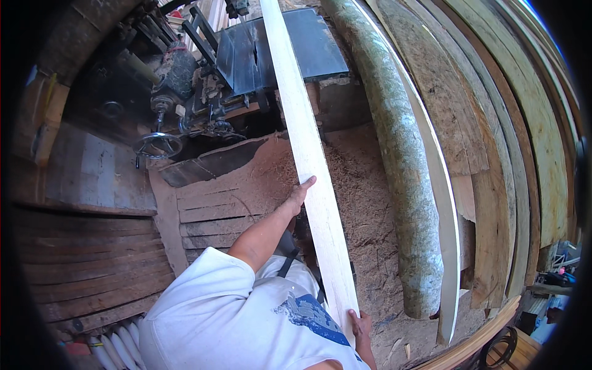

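Nearest in came the right hand [362, 327], gripping the plank [311, 154] close to its near end, thumb against the edge, the fingers beneath partly hidden! Just inside it was the white shirt [203, 302], body leaning in beside the wood. Then, farther up, the left hand [300, 194]: gripping too, on the opposite edge, thumb over the pale top face, fingers out of sight underneath. One hand back, one well forward, on opposite sides; that spread looked meant to bear the length and stop it twisting.

And the plank itself? It lay right in both hands, to the right of the left hand, to the left of the right, and ran on far past them toward the top of the view. Sawdust [364, 191] covered the ground below. Over on the right lay the log [404, 166], roughly in line with the plank, a thin slab [445, 209] alongside, with boards [552, 135] beyond; laid lengthwise, presumably, to save room.

Deeper still, on the left, stood the handwheel [159, 145], and past it the metal bench [314, 46]. The plank crossed over that bench; whether it touched, no telling!
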{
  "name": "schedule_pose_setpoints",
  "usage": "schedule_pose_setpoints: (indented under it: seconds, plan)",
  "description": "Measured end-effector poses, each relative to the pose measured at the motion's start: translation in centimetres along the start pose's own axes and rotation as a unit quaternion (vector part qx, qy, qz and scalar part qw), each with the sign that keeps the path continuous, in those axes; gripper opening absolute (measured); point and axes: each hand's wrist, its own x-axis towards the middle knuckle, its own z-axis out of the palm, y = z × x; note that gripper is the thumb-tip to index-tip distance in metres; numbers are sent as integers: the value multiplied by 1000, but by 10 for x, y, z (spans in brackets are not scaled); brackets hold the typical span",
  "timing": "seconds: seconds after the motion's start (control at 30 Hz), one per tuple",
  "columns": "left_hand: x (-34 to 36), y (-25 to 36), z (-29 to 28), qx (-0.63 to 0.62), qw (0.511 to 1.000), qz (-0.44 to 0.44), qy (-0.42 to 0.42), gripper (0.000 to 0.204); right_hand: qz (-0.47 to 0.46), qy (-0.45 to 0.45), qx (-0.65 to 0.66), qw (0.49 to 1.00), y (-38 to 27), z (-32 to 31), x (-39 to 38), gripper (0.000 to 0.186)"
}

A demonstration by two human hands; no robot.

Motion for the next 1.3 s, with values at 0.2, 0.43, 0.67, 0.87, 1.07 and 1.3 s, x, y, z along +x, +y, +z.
schedule_pose_setpoints:
  seconds: [0.2, 0.43, 0.67, 0.87, 1.07, 1.3]
  plan:
    - [-23, 26, 41, 159, 977, 1, 143, 80, 33, -96, 34, 994, 23, -16, 34, 64]
    - [-42, 29, 124, 362, 896, 165, 197, 81, 114, -196, 392, 892, 73, 15, 77, 65]
    - [-50, 42, 117, 370, 898, 115, 208, 91, 98, -161, 293, 937, 62, 21, 77, 62]
    - [-43, 26, 109, 377, 863, 210, 264, 78, 85, -126, 274, 949, 54, 27, 71, 59]
    - [-39, 30, 49, 105, 988, 95, 69, 69, 59, -99, 240, 964, 58, 27, 60, 58]
    - [-18, 10, 13, 65, 997, 12, -42, 74, -104, -89, -135, 981, 37, -9, 45, 72]
